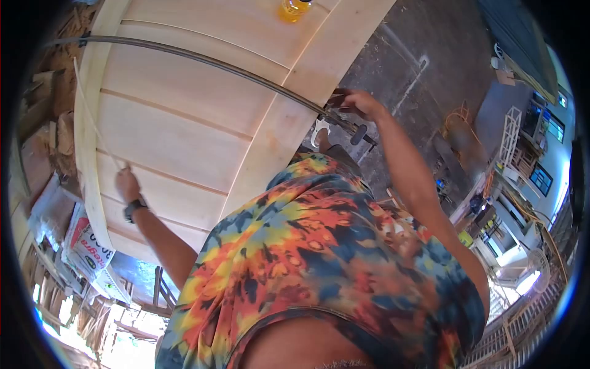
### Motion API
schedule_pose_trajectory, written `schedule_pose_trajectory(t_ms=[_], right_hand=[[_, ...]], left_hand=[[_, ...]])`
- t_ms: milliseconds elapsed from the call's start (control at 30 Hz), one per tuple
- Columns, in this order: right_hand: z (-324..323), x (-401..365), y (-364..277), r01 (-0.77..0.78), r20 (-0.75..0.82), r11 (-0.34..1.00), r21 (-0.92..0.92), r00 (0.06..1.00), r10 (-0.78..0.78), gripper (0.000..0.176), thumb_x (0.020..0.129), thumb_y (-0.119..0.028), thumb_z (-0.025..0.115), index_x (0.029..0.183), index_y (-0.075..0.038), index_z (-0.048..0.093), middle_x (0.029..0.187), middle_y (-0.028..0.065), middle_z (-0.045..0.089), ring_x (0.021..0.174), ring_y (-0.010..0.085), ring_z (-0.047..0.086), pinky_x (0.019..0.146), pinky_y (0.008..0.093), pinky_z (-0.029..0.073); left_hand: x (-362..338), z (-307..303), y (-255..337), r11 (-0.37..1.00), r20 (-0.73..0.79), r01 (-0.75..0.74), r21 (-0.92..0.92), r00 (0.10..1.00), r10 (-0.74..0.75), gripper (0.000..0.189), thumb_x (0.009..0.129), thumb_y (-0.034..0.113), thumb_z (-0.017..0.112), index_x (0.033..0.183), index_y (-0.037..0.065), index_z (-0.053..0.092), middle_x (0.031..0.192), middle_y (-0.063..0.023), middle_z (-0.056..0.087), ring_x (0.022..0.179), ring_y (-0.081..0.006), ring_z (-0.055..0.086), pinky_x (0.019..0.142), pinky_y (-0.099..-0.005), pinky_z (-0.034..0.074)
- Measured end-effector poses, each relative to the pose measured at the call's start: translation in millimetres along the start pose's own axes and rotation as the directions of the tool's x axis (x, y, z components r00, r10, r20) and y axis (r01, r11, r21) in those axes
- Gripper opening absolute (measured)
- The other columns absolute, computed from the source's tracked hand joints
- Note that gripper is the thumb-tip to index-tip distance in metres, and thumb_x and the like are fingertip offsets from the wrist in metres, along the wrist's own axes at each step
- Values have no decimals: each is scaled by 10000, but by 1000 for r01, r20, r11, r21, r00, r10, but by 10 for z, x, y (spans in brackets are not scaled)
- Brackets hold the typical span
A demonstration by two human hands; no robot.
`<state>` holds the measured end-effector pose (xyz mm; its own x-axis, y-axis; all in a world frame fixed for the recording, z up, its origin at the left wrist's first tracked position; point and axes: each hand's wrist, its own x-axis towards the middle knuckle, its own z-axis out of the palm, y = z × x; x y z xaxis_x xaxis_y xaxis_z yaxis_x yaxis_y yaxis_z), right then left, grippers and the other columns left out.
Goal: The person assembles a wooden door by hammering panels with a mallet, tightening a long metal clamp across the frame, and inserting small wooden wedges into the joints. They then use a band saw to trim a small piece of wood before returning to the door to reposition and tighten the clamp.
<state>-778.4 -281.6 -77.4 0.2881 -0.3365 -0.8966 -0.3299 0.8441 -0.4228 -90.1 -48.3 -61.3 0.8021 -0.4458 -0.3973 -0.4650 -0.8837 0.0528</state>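
A pale wooden panel door (pixel 178 132) with grooved boards and a frame lies in front of me. Across it runs a long bar clamp (pixel 203 58), whose screw end sticks out past the near edge. At the left, my left hand (pixel 128 186) is closed around one end of a thin wooden stick (pixel 92 117), which slants up towards the far frame piece. My right hand (pixel 359 103) is beside the clamp's screw end at the panel edge, its fingers loosely stretched and apart. A bottle of yellow liquid (pixel 295 10) stands on the panel at the top.
Scrap wood (pixel 52 117) is piled beyond the panel's left side. A printed sack (pixel 86 246) lies below it. Dark concrete floor (pixel 424 37) stretches to the right, with an orange cord (pixel 458 120) and a white metal lattice frame (pixel 509 135) farther off.
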Motion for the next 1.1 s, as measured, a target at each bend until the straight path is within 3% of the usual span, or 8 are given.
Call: schedule_pose_trajectory(t_ms=[100, 467, 533, 633, 667, 733, 800, 1100], right_hand=[[-101, 694, 255, -80, 288, 968, 240, 958, 8, 374, 803, -111, 535, 1149, 1, 617, 1104, 77, 655, 956, 185, 607, 851, 321, 444], [8, 1408, 323, 4, 410, 969, 246, 906, -108, 222, 826, -210, 546, 937, -54, 659, 837, 57, 664, 773, 170, 605, 698, 328, 490], [190, -219, -120, 213, 150, 951, 226, 957, -250, 190, 836, -193, 541, 938, -60, 630, 867, 75, 645, 790, 176, 626, 694, 362, 510], [-514, 1175, 1167, 475, -188, 876, 81, 871, -454, 167, 837, -171, 537, 950, -65, 601, 891, 91, 629, 802, 192, 632, 704, 383, 524], [-659, 1759, 1182, 554, -346, 832, 12, 783, -516, 161, 837, -163, 536, 954, -67, 592, 899, 96, 624, 806, 197, 634, 708, 390, 528], [-933, 2840, 929, 660, -573, 743, -107, 570, -589, 151, 838, -148, 534, 962, -70, 573, 915, 106, 613, 814, 207, 638, 715, 404, 537], [-979, 783, 309, 512, -449, 837, 192, 805, -388, 270, 838, -172, 518, 1074, -42, 497, 824, 82, 562, 878, 299, 635, 735, 439, 554], [-2249, -1104, -225, 798, -386, 436, 417, 589, -710, 499, 809, -133, 461, 1297, -58, 396, 889, 139, 612, 833, 317, 651, 751, 456, 556]], left_hand=[[-1565, 67, 919, 688, 246, 233, -688, 966, -81, 238, 914, 296, 594, 787, 114, 510, 612, 37, 394, 467, -53, 355, 399, -213, 329], [-4270, 1002, 1472, 854, 35, -118, -507, 987, 157, 375, 851, 325, 670, 749, -13, 545, 643, -164, 589, 574, -237, 542, 543, -400, 426], [-4547, 1051, 1533, 870, -68, -183, -457, 983, 171, 355, 845, 302, 668, 737, 3, 509, 637, -243, 529, 561, -390, 493, 530, -455, 398], [-4913, 1120, 1481, 827, -287, -300, -475, 941, 176, 260, 882, 260, 616, 848, 15, 538, 727, -249, 545, 632, -435, 502, 549, -478, 391], [-5009, 1145, 1494, 802, -494, -451, -392, 839, 230, 242, 886, 247, 613, 933, 14, 566, 743, -228, 569, 628, -432, 507, 557, -470, 403], [-5209, 1028, 1584, 729, -449, -387, -565, 885, 122, 231, 859, 221, 655, 925, 13, 580, 681, -164, 554, 582, -304, 509, 539, -410, 405], [-5213, 1033, 1644, 725, -417, -342, -598, 905, 83, 231, 844, 216, 677, 887, 13, 574, 646, -136, 533, 560, -250, 491, 527, -385, 398], [-5415, 836, 2650, 665, -401, -541, -515, 838, 371, 304, 804, 260, 739, 788, 22, 551, 572, -92, 498, 512, -171, 451, 489, -345, 371]])
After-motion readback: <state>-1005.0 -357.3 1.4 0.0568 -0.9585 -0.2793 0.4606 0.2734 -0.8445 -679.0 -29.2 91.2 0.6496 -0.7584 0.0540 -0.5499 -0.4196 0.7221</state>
